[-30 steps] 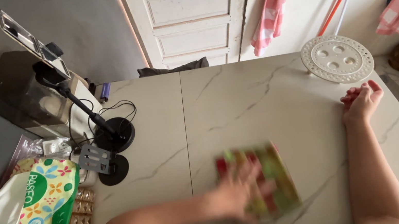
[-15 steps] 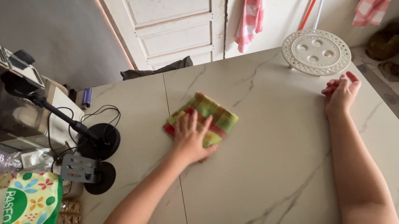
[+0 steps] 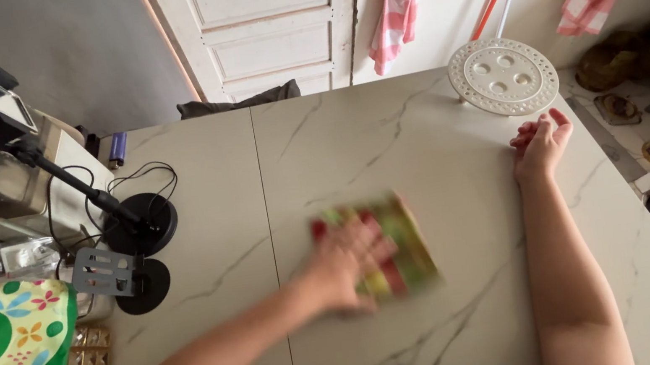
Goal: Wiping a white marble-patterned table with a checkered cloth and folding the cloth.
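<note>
A folded checked cloth (image 3: 389,245) in green, red and yellow lies flat on the pale marbled counter (image 3: 420,135), a little nearer the person than the counter's middle. It is blurred, so its pattern and edges cannot be made out sharply. The left hand (image 3: 345,263) lies on top of its near-left part, palm down with the fingers spread flat — pressing on the cloth rather than gripping it. The hand is blurred as well, and how the fingertips sit cannot be told.

The right hand (image 3: 538,146) rests on the counter well apart from the cloth, off to the right near the counter's edge. Its fingers are loosely curled inward and it holds nothing; the forearm lies along the surface behind it.

Just beyond that hand, at the far right corner, stands a round white pierced trivet (image 3: 502,75) with four shallow round hollows in its middle — nothing sits on it.

On the left side a black phone stand (image 3: 136,226) with a round base stands on the counter, cables looping beside it, and a second dark round base with a grey clip (image 3: 109,272) sits just nearer. At the lower left a soft green-and-white flowered tissue pack (image 3: 3,363) shows; its contents are hidden.

A white panelled door (image 3: 261,26) closes the far wall, with pink checked cloths (image 3: 393,3) hanging to its right.
</note>
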